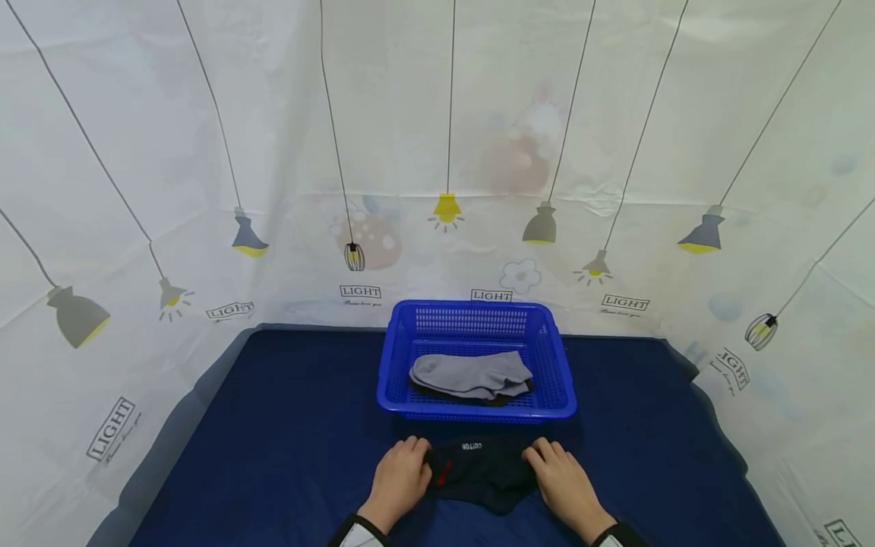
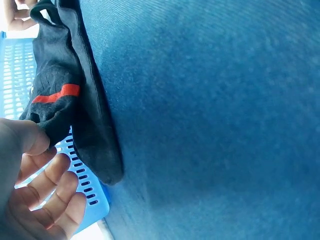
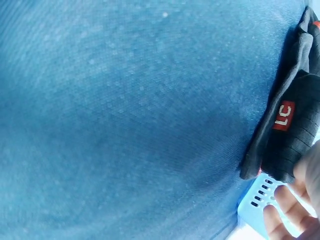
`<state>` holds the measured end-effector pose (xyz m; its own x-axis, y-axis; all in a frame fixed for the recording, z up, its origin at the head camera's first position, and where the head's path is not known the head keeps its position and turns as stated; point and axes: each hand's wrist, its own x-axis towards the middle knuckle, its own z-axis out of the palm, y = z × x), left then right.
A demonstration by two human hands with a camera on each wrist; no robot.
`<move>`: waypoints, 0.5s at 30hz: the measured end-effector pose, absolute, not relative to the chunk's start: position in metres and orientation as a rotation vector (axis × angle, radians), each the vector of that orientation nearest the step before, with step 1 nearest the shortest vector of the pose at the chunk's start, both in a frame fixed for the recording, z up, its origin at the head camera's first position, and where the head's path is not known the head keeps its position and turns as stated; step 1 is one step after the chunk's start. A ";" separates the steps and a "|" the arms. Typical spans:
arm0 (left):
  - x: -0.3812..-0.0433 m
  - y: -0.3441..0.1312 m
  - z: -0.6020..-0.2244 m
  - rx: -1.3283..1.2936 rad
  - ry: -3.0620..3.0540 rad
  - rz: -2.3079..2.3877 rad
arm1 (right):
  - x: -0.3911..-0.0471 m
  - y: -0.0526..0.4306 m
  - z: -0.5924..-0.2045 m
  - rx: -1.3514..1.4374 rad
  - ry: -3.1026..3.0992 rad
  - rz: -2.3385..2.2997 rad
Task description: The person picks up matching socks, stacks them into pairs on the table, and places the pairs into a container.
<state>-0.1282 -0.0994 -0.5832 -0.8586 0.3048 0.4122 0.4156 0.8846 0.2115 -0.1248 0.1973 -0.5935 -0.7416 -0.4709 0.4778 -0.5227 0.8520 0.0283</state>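
Note:
A pair of black socks with red marks and white lettering is stretched between both hands, in front of the basket. My left hand pinches one end between thumb and fingers. In the left wrist view a red stripe crosses the sock near that thumb, and a second sock layer hangs beside it. The other end is pinched by my right hand. A red label with light letters shows on the sock in the right wrist view.
A blue plastic basket stands just beyond the hands. Grey socks lie in it on top of something dark. Dark blue cloth covers the surface, with a white lamp-patterned curtain behind and at both sides.

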 end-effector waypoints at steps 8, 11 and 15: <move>-0.130 -0.099 -0.582 -0.456 -2.645 -0.400 | -0.122 0.195 -0.590 0.678 -2.616 0.211; -0.130 -0.098 -0.582 -0.453 -2.625 -0.397 | -0.121 0.194 -0.590 0.670 -2.651 0.231; -0.131 -0.096 -0.582 -0.461 -2.582 -0.401 | -0.121 0.192 -0.592 0.667 -2.675 0.270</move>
<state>-0.1306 -0.0962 -0.5824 -0.8263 0.2478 0.5059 0.3896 0.9000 0.1954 -0.1211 0.1916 -0.5917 -0.8196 -0.4138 0.3963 -0.4847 0.8696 -0.0943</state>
